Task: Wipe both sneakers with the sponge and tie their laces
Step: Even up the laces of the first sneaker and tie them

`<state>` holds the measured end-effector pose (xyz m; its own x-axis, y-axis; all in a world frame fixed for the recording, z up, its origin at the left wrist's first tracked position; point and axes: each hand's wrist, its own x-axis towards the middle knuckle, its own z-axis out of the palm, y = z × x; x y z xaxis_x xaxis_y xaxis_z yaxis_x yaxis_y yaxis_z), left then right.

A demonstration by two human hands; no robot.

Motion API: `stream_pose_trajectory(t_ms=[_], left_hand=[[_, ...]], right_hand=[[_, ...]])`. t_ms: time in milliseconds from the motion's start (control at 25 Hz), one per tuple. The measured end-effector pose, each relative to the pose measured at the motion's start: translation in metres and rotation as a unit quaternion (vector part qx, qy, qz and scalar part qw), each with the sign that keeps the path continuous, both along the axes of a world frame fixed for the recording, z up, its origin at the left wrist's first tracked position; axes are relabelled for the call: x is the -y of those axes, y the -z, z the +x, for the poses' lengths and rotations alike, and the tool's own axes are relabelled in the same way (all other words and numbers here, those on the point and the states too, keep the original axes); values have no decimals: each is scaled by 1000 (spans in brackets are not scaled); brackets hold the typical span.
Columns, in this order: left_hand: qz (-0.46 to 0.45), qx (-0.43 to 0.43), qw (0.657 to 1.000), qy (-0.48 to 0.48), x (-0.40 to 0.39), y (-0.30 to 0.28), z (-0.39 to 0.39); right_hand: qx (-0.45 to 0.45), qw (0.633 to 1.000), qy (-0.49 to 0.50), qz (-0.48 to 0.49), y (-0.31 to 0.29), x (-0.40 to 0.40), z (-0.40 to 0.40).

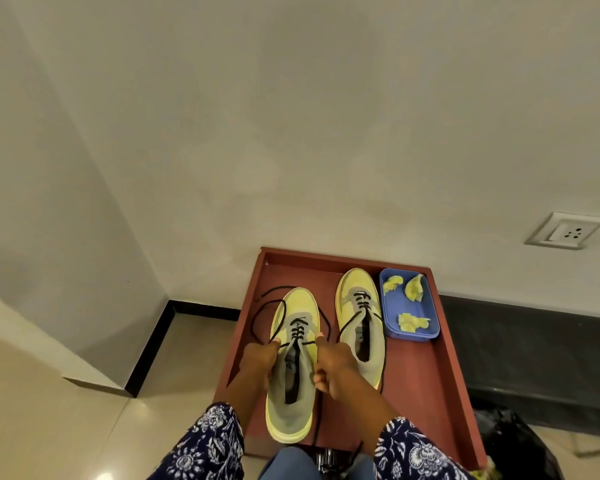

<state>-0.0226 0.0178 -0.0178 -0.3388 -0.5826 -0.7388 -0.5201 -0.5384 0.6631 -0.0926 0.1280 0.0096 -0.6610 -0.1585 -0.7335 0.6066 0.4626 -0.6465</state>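
Left hand (257, 363) and right hand (333, 365) pinch the laces (297, 336) of the near sneaker (293, 375) between them, knot unfinished. Beyond the fingers, the other sneaker (361, 327) lies untied; sponge pieces (413, 322) idle.

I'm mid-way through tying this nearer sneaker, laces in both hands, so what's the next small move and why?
Probably cross the two lace ends over the tongue and pull snug. Your left hand and right hand each pinch a black lace on the near sneaker, and the lace loops loosely on the red tray, with no knot showing.
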Motion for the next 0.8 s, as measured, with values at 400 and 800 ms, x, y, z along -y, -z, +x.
stream_pose_trajectory(t_ms=[400,800], left_hand=[[-40,-95,995,9,-6,-1,-11],[-175,-145,966,127,0,-4,-10]], right_hand=[[-1,989,34,-141,-5,7,-4],[-71,984,-95,-132,-12,14,-12]])
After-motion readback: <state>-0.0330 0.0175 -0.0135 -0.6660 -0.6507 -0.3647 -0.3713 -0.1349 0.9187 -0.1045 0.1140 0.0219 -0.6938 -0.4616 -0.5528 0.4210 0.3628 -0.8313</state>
